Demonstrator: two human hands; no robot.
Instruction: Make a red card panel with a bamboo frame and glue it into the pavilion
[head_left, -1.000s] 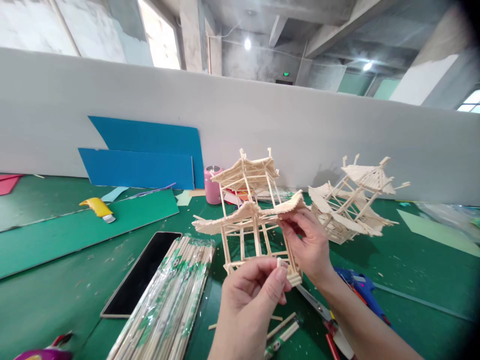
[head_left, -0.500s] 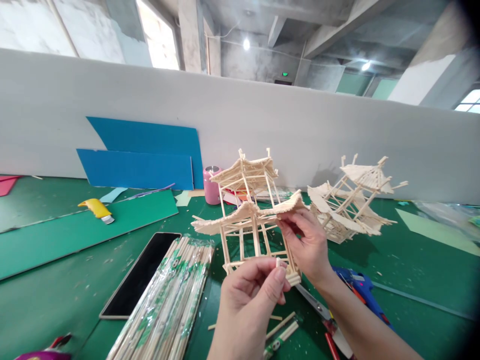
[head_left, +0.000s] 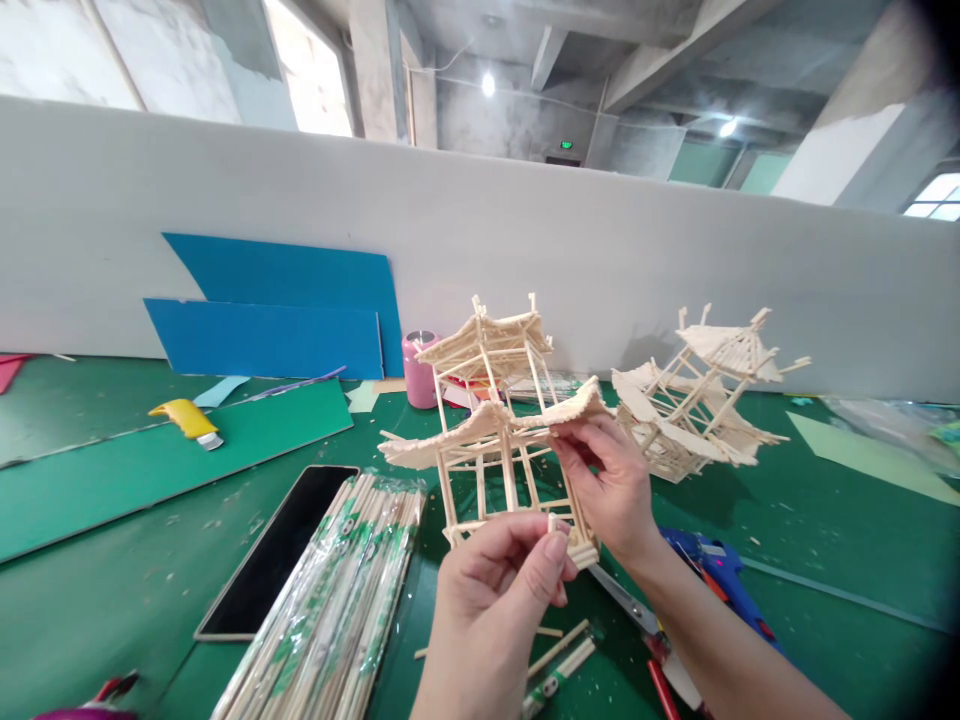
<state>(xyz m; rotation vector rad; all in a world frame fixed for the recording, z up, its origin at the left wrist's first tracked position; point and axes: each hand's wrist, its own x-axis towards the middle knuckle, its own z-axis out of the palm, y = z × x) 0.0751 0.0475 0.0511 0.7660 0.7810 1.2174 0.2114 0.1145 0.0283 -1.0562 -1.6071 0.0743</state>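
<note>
Green mats [head_left: 135,560] cover the big work table, and a long white wall [head_left: 675,260] stands at its far edge.

Near the middle, the left hand [head_left: 491,600] pinches the bottom edge of a little stick pagoda [head_left: 499,420] — thumb and first finger are pressed together on the base frame. The right hand [head_left: 611,490] comes in from the right side. Its fingertips are closed on the edge of the lower roof, where the roof curls up. So both hands hold the pagoda up off the table, upright, with its small top roof pointing to the ceiling.

Just below the hands lie a few loose sticks [head_left: 562,655] and red-handled scissors [head_left: 652,650]. A blue glue gun [head_left: 712,570] rests to the right, partly hidden by the right arm.

To the left of the hands sits a fat pack of bamboo sticks [head_left: 337,610] in clear wrap, and a black phone [head_left: 281,545] lies flat beside it, touching or nearly so.

Farther back on the right, a second stick pagoda [head_left: 701,395] leans tilted on the mat. A pink cup [head_left: 421,370] stands behind the held pagoda, near the wall. Blue boards [head_left: 277,315] lean on the wall at the far left — and a yellow cutter [head_left: 187,420] lies on the mat in front of them.
</note>
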